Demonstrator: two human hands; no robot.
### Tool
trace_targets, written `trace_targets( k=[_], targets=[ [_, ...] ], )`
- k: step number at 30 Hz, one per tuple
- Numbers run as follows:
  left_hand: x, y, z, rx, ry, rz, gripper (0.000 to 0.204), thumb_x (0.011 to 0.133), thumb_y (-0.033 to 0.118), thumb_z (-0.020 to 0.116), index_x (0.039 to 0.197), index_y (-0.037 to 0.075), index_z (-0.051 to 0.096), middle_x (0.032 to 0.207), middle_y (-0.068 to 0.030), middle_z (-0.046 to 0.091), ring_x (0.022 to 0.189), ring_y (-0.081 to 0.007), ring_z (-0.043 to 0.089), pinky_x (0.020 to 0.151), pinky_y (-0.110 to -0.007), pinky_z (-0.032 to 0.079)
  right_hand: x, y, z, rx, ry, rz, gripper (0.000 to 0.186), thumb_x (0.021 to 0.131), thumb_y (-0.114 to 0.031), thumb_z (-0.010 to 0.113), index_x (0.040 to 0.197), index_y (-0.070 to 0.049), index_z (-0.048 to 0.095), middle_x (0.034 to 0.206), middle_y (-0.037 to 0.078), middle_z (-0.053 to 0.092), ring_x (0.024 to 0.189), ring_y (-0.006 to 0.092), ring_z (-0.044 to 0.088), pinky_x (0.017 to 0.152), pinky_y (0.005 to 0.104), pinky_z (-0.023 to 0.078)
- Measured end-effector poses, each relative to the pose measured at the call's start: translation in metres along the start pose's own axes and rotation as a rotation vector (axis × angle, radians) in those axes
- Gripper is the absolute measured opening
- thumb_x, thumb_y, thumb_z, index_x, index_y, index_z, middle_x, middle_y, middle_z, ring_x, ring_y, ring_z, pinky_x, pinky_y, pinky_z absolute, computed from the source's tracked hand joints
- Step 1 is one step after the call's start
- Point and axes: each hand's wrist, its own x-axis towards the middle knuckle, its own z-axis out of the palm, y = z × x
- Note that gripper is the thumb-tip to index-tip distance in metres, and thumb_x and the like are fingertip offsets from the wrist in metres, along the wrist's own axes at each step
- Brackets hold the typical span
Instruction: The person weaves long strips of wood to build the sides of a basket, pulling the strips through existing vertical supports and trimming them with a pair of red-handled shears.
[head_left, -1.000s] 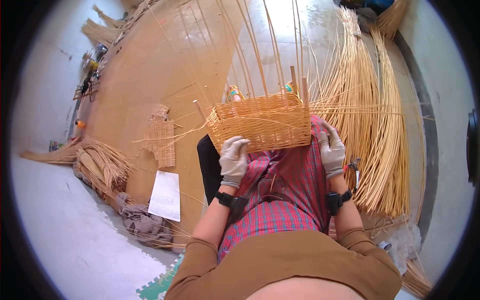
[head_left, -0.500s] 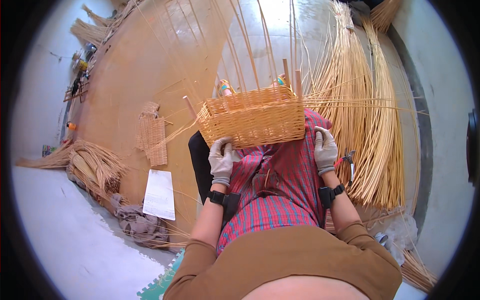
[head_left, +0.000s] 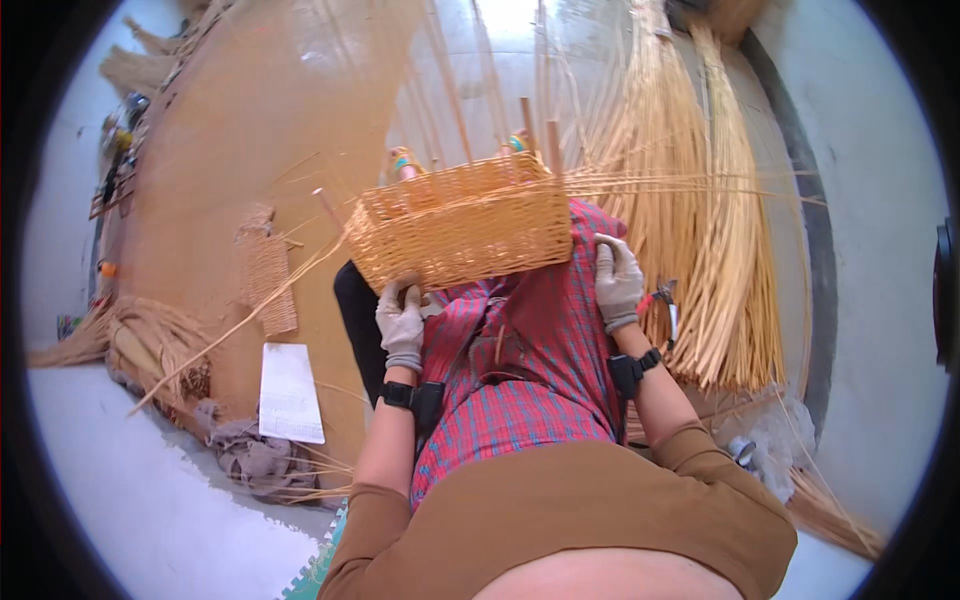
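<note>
A rectangular wicker basket (head_left: 465, 235), partly woven, rests tilted across my lap, with tall thin stakes rising from it and thicker wooden posts at its corners. My left hand (head_left: 402, 322), in a pale work glove, grips the basket's near lower left corner. Gloved as well, my right hand (head_left: 619, 284) lies by the edge of the red checked apron (head_left: 530, 420), apart from the basket. Its fingers are curled closed, and whatever they may pinch is too small to make out. Loose weaving strands stick out from the basket on both sides.
Large bundles of long willow rods (head_left: 730, 250) lie on the right, with red-handled pliers (head_left: 664, 300) beside my right hand. On the left are a woven panel (head_left: 268, 285), a white sheet (head_left: 291, 393), a grey cloth (head_left: 255, 450) and another rod bundle (head_left: 165, 345).
The whole view has shifted, so the basket and both hands appear further left. A long strand at the basket's left side now stretches down and left. Both hands keep about the same pose.
</note>
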Motion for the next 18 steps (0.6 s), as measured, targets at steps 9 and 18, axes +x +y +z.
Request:
trace_targets(
  k=[9,18],
  targets=[
    [-0.008,0.004,0.007,-0.025,-0.162,-0.071,0.012,0.099,-0.001,0.062,0.108,0.002,0.07,0.086,-0.0043,0.068,0.073,-0.0123,0.065,0.068,-0.028,0.056,0.004,-0.011,0.006,0.042,0.055,0.003,0.018,0.105,-0.016,0.061,0.113,-0.005,0.072,0.099,0.012,0.074,0.091,0.0213,0.071,0.083,0.0334,0.055],
    [-0.009,0.077,0.025,0.5,0.078,0.55,0.025,0.089,0.003,0.072,0.113,0.011,0.074,0.116,-0.0109,0.068,0.111,-0.0313,0.066,0.098,-0.042,0.052,0.0,-0.005,0.008,0.091,0.009,0.059,0.019,0.106,-0.014,0.059,0.114,-0.003,0.071,0.095,0.006,0.072,0.086,0.0137,0.065,0.079,0.0292,0.052]
  ],
)
